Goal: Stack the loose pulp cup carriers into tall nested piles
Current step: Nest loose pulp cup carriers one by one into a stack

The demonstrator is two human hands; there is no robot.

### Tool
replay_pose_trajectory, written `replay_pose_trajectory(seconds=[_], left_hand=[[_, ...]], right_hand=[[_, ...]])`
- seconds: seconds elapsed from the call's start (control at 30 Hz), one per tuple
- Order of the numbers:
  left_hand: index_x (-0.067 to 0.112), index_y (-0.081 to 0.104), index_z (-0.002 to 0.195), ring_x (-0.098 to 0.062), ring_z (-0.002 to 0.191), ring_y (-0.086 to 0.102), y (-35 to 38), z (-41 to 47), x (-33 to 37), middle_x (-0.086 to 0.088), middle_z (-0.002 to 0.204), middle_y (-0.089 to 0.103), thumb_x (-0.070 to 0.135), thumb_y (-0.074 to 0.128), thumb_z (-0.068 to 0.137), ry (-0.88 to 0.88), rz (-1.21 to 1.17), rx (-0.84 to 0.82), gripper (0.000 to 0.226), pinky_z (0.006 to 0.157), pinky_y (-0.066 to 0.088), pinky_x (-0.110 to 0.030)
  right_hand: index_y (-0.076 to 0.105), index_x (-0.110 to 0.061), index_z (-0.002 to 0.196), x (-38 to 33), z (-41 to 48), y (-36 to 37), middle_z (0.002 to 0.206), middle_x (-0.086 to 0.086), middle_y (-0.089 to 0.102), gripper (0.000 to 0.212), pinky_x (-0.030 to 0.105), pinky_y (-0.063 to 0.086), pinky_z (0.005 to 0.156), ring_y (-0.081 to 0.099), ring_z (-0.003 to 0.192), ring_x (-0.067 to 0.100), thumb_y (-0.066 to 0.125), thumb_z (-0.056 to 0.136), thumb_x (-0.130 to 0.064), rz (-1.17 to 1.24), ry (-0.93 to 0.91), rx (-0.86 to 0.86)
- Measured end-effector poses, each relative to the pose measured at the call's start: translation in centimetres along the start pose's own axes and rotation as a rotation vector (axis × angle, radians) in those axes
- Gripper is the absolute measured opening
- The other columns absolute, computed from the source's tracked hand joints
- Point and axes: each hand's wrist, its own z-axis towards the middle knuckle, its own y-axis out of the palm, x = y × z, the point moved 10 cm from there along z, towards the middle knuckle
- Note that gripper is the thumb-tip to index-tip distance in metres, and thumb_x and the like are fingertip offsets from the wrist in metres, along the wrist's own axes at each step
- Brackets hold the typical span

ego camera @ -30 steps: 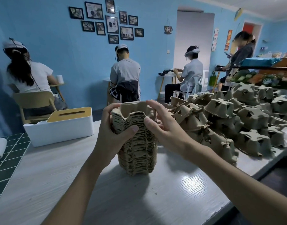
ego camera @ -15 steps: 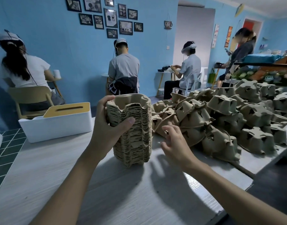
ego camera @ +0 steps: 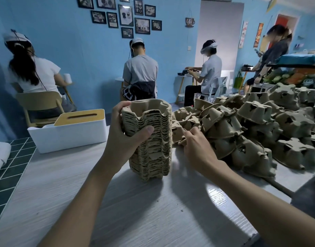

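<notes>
Reached into the heap (ego camera: pixel 260 132) with the right hand (ego camera: pixel 197 148) since 0.5 s back, so keep left hand (ego camera: pixel 124 138) wrapped round the nested pile (ego camera: pixel 153 154) standing on the table (ego camera: pixel 117 202), hold just 1 loose carrier (ego camera: pixel 177 131) in those curled fingers (ego camera: pixel 196 130), match wells before pressing down.

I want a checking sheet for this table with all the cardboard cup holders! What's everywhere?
Surface: pale wood-grain table, tiled strip along its left side.
Job's things: tall nested stack upright on the table; heap of loose carriers to its right.
Clutter: white box with a slotted yellow lid.
Hands: left hand grips the stack near its top; right hand pinches a loose carrier at the heap's edge.
Cables: thin wire hanging from a seated person's headset.
Surroundings: blue wall with framed pictures, four other people, a doorway.
</notes>
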Motion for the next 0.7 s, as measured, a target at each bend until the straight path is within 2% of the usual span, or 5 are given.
replay_pose_trajectory(seconds=[0.2,0.33,0.43,0.57,0.7], left_hand=[[0.029,0.044,0.124,-0.003,0.094,0.068,0.0,-0.1,0.2,0.021,0.100,0.070,0.037,0.081,0.061,-0.003,-0.014,-0.003,0.074,0.075,0.057,-0.022],[0.033,0.046,0.121,-0.003,0.094,0.069,-0.1,-0.1,0.3,0.019,0.101,0.070,0.036,0.081,0.060,-0.013,-0.019,-0.005,0.070,0.074,0.057,-0.022],[0.033,0.048,0.120,-0.005,0.095,0.068,-0.5,-0.1,0.5,0.004,0.111,0.066,0.037,0.082,0.059,-0.015,-0.030,0.001,0.070,0.075,0.056,-0.022],[0.028,0.048,0.122,-0.003,0.091,0.068,-0.7,-0.1,0.6,0.014,0.100,0.070,0.028,0.085,0.060,-0.029,-0.034,-0.021,0.072,0.074,0.056,-0.020],[0.024,0.046,0.126,-0.006,0.092,0.069,-1.1,-0.2,0.6,0.011,0.098,0.072,0.036,0.082,0.059,-0.058,-0.048,-0.050,0.077,0.074,0.056,-0.020]], right_hand=[[0.068,-0.003,0.087,-0.4,-0.7,-0.9,0.095,0.009,0.048,0.008,0.043,0.050,0.077,0.050,0.085,0.027,0.061,0.089,-0.008,-0.053,-0.118,0.068],[0.067,-0.003,0.081,-1.0,-1.7,-1.4,0.094,0.007,0.046,0.016,0.041,0.050,0.074,0.051,0.078,0.024,0.058,0.093,-0.010,0.043,-0.178,0.103],[0.073,-0.004,0.093,-1.7,-3.1,-2.2,0.096,0.002,0.046,0.017,0.024,0.042,0.073,0.050,0.079,0.018,0.061,0.095,-0.016,0.196,-0.220,0.090],[0.077,-0.009,0.097,-1.2,-4.0,-1.9,0.096,0.003,0.048,0.016,0.013,0.035,0.073,0.049,0.080,0.012,0.064,0.094,-0.018,0.349,-0.195,0.005],[0.070,-0.007,0.070,0.8,-4.0,-1.2,0.093,0.002,0.048,0.037,0.028,0.041,0.079,0.051,0.082,0.014,0.058,0.097,-0.029,0.302,-0.099,-0.056]])
